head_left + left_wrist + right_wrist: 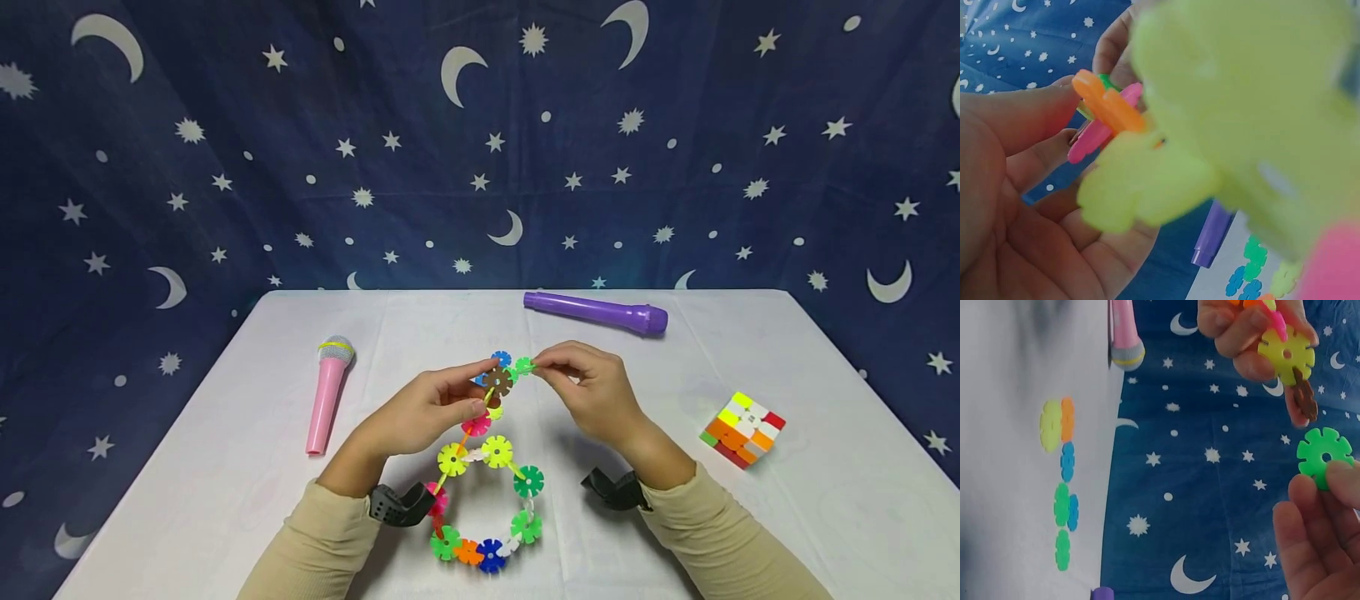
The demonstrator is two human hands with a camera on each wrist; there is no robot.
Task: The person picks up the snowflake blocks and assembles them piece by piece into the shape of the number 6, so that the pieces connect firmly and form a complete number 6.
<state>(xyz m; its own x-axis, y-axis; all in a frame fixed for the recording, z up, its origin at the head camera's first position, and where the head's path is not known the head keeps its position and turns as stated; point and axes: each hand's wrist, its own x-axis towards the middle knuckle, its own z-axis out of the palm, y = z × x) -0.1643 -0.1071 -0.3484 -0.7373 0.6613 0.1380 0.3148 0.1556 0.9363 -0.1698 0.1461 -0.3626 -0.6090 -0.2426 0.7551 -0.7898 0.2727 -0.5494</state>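
My left hand [431,408] grips the upper part of a chain of notched plastic snowflake discs, near a pink disc [476,424]. At the chain's top end a brown disc [1305,399] is slotted into a yellow disc [1286,355]. Between thumb and fingers, my right hand [596,387] pinches a green snowflake disc [1325,457], a small gap away from the brown one. Below, the chain joins a ring of many colours, with a dark blue disc [491,556] at its bottom. Blurred yellow discs [1147,181] hide much of the left wrist view.
Several loose discs lie on the white table behind the hands, including a blue disc [1067,462] and a green disc [1062,550]. A pink microphone [327,400] lies left, a purple microphone [596,313] at the back, a puzzle cube [744,429] right.
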